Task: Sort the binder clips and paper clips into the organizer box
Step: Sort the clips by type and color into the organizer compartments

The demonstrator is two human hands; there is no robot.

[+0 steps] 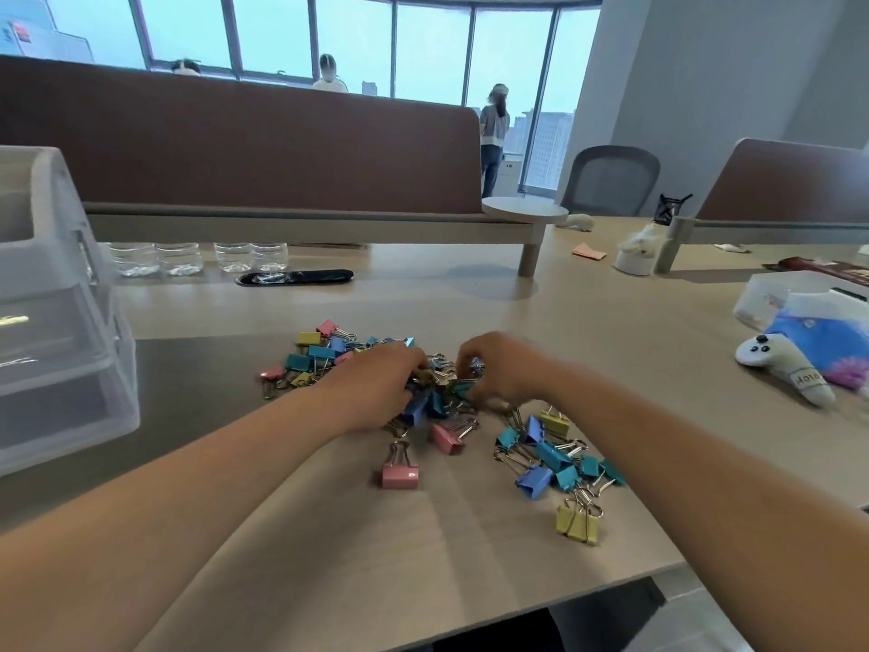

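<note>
A loose pile of coloured binder clips [329, 352] in pink, blue, teal and yellow is spread over the middle of the desk. My left hand [381, 383] and my right hand [503, 369] both reach into the centre of the pile, fingers curled around a tangle of clips [439, 376]. Blur hides exactly which clips each hand grips. A pink clip [399, 472] and a yellow clip [577, 522] lie apart near the front. The clear plastic organizer box [61, 322] with drawers stands at the far left. I cannot make out any paper clips.
Several clear cups [197, 258] and a black cable slot [295, 277] sit behind the pile. A white container [771, 294], a blue cloth and a white controller [759, 350] lie at the right. A brown divider [263, 148] runs along the back; people stand beyond it.
</note>
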